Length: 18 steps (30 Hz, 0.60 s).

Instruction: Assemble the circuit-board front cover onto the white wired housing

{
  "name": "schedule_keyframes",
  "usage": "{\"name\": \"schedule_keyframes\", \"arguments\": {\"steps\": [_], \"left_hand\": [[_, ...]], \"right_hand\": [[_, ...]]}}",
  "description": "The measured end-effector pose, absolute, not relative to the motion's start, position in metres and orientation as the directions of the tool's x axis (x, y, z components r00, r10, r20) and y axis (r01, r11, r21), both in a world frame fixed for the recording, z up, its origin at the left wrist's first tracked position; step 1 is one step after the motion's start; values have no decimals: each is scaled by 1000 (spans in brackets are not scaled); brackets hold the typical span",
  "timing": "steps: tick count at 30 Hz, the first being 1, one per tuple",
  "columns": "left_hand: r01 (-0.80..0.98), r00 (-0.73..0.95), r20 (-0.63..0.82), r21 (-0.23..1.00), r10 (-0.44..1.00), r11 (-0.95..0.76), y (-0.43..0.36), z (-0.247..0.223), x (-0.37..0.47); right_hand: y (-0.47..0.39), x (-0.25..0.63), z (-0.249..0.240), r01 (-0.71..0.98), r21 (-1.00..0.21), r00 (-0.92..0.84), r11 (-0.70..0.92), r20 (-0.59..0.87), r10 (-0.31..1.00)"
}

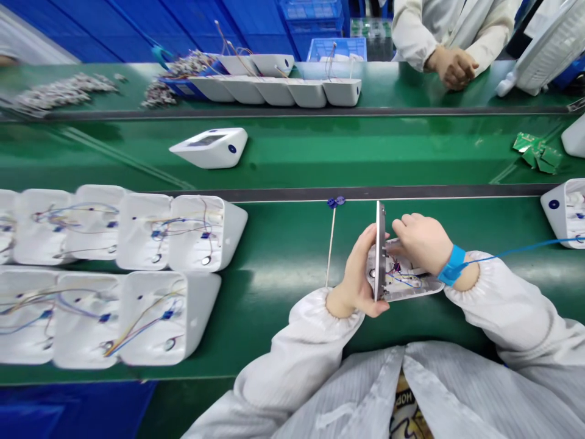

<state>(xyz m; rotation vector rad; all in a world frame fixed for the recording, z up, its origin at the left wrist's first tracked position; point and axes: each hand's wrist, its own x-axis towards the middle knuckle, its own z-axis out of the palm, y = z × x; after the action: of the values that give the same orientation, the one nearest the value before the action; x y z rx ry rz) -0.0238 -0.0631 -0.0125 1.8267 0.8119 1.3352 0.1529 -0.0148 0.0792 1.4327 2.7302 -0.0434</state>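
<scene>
My left hand (358, 277) grips a thin flat panel (379, 244) held upright on its edge. Beside it lies an open white housing (414, 285) with coloured wires inside, on the green bench (283, 286). My right hand (423, 241) reaches into that housing, fingers curled over the wires next to the panel. A blue strap (452, 266) circles my right wrist, and its blue cord runs off to the right.
Two rows of open white housings (137, 274) with wires lie at the left. A closed white unit (211, 147) sits on the middle belt. More housings (283, 88) line the far bench, where another person's hands (452, 66) rest. Green boards (537, 151) lie at right.
</scene>
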Motion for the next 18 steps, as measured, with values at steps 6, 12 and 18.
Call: {"name": "schedule_keyframes", "arguments": {"steps": [6, 12, 18], "left_hand": [[-89, 239, 512, 858, 825, -506, -61, -9, -21], [-127, 253, 508, 861, 823, -492, -62, -10, -23], [-86, 257, 531, 845, 808, -528, -60, -1, -22]], "right_hand": [[-22, 152, 78, 768, -27, -640, 640, -19, 768], [-21, 155, 75, 687, -71, -723, 723, 37, 690], [-18, 162, 67, 694, -116, -693, 711, 161, 703]]}}
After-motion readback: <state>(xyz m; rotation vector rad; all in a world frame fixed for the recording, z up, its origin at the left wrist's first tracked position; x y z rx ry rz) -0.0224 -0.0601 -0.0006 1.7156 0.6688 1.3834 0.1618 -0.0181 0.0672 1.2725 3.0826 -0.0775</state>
